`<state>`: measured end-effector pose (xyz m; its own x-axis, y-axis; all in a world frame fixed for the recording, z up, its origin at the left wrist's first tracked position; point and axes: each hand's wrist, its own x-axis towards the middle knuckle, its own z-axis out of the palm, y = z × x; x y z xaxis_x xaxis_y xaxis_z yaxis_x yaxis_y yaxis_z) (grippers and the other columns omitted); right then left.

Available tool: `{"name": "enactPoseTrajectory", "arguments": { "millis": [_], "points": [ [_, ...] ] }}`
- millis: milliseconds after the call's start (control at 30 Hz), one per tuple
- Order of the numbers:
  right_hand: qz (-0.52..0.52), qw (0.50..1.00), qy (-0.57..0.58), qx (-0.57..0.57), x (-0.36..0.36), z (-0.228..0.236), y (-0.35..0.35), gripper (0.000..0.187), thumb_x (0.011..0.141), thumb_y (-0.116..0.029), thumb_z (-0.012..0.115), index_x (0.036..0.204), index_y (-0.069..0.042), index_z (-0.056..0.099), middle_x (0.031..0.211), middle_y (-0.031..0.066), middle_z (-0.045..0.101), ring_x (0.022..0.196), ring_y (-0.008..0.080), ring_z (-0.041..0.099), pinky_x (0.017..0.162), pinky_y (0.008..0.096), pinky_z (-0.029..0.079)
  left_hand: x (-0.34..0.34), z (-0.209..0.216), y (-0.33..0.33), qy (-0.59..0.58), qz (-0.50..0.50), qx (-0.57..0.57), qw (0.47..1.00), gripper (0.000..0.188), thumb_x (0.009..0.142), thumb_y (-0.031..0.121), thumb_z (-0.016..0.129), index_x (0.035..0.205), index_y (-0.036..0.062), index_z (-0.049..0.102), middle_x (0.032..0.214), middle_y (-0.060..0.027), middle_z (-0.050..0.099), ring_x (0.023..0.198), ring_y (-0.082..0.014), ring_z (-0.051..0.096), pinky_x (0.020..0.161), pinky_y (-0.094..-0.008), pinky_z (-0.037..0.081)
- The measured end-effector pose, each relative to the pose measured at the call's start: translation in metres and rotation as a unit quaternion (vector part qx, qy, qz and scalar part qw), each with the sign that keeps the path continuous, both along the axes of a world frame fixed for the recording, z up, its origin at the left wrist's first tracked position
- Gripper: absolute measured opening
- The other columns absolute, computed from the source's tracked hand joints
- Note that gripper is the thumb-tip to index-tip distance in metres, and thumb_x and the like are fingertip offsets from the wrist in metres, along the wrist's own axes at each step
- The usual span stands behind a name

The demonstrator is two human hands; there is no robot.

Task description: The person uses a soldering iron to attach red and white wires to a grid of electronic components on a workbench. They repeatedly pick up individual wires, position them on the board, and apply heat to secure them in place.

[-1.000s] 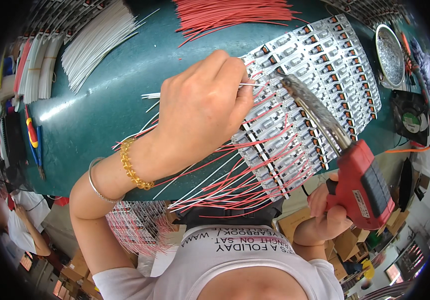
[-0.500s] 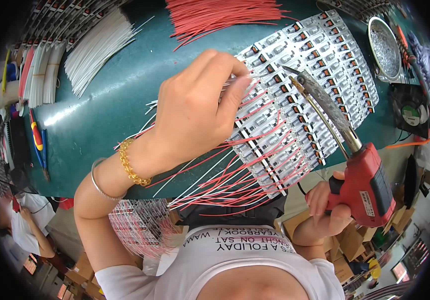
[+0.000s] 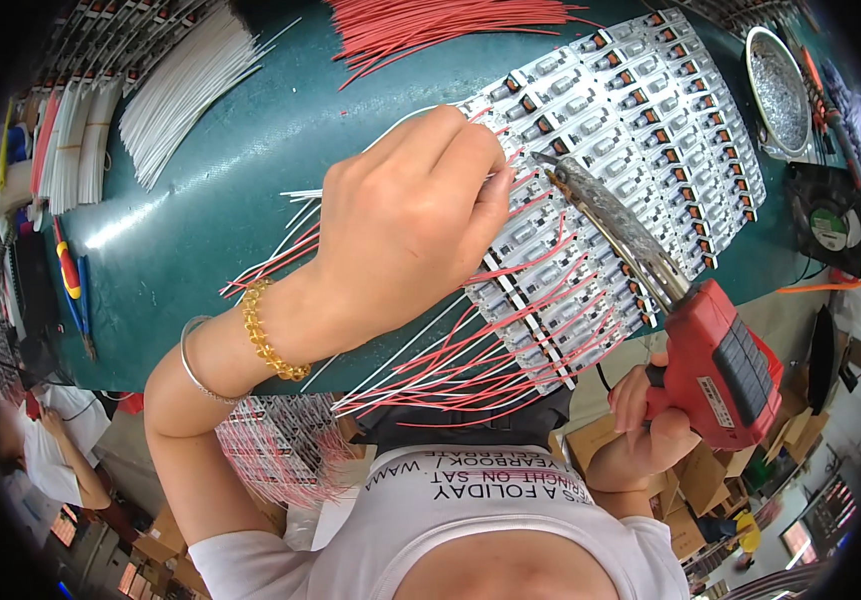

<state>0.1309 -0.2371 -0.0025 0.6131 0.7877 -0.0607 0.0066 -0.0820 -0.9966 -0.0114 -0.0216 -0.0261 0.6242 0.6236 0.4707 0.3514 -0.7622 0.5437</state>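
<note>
My left hand [image 3: 405, 215] is closed over the left side of a panel of small circuit boards [image 3: 640, 150], pinching a thin wire at the fingertips; my fingers partly hide it. Red and white wires [image 3: 430, 365] trail from the panel's left and near edges, several passing under this hand. My right hand [image 3: 655, 420] grips a red and black soldering gun [image 3: 725, 365], its long grey barrel slanting up across the panel. The gun's tip [image 3: 542, 158] is close to my left fingertips, over the boards; contact cannot be made out.
Bundles of red wires [image 3: 440, 30] and white wires [image 3: 190, 90] lie at the back of the green table [image 3: 210, 250]. A metal bowl [image 3: 778, 90] and a black fan [image 3: 822, 220] stand at right. Pliers [image 3: 72, 285] lie at left. Another person [image 3: 65, 440] works at far left.
The soldering gun has moved left, bringing its tip nearer my left fingertips. My left hand has turned slightly and stays closed at the panel's edge. The panel has shifted a little.
</note>
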Motion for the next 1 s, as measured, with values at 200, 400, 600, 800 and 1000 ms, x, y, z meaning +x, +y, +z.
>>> {"name": "enactPoseTrajectory", "arguments": {
  "millis": [200,400,600,800,1000],
  "points": [
    [0.014,1.0,-0.011,-0.009,-0.002,0.002,0.003,0.071,0.081,-0.053,0.062,0.11,0.01,0.045,0.048,0.0013,0.044,0.037,0.0106,0.041,0.039,0.0227,0.034,0.0,-0.002,-0.002,0.015,0.006,0.04,0.999,0.013,0.069,-0.001,0.069,0.071,0.0032,0.056,0.067,-0.0061,0.055,0.054,-0.0212,0.054,0.047,-0.0308,0.042],
    [0.001,1.0,-0.014,-0.002,-0.003,0.005,0.004,0.076,0.081,-0.056,0.06,0.114,0.011,0.044,0.045,0.0001,0.042,0.035,0.0091,0.039,0.038,0.0223,0.033,0.001,-0.003,-0.002,0.014,-0.001,0.051,0.999,0.014,0.069,0.002,0.068,0.072,0.004,0.054,0.068,-0.006,0.052,0.056,-0.0214,0.054,0.047,-0.0314,0.043],
    [-0.013,1.0,-0.007,0.004,-0.003,0.004,0.002,0.08,0.082,-0.056,0.059,0.119,0.012,0.041,0.045,-0.0013,0.042,0.035,0.0088,0.038,0.038,0.0224,0.034,-0.001,-0.006,-0.002,-0.007,0.014,0.012,1.0,0.014,0.07,0.004,0.066,0.074,0.0039,0.053,0.076,-0.0077,0.052,0.059,-0.0218,0.054,0.048,-0.0322,0.044],
    [-0.041,0.999,0.01,0.011,0.0,0.002,-0.011,0.083,0.081,-0.059,0.058,0.121,0.012,0.041,0.045,-0.0018,0.042,0.035,0.009,0.04,0.038,0.0227,0.035,0.001,0.007,-0.002,-0.014,-0.009,0.082,0.996,0.016,0.068,-0.002,0.069,0.075,0.0039,0.057,0.082,-0.0061,0.058,0.072,-0.0228,0.053,0.062,-0.0322,0.039],
    [0.001,1.0,-0.003,0.008,0.005,-0.001,-0.013,0.081,0.081,-0.058,0.059,0.118,0.012,0.042,0.045,-0.0007,0.042,0.036,0.009,0.04,0.038,0.0228,0.034,0.008,-0.001,-0.011,0.015,-0.017,0.052,0.998,0.016,0.067,0.0,0.07,0.073,0.0056,0.055,0.079,-0.0049,0.057,0.073,-0.0222,0.05,0.064,-0.0329,0.034]
  ]
}}
